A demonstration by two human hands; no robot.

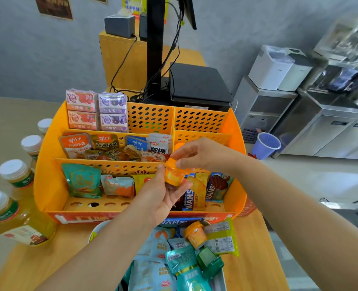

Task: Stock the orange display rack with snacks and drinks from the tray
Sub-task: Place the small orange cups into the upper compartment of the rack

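Orange display rack flanked by juice bottles, cash register behind.

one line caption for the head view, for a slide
Both hands, left and right, hold an orange jelly cup over the half-stocked orange display rack.

Orange perforated rack, orange cup, white-capped yellow bottles.

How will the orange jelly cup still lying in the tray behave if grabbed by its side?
The orange jelly cup looks like rigid moulded plastic, so it probably holds shape. Its tapered round wall may slip or roll. It lies tilted on loose packets, so it likely shifts when nudged.
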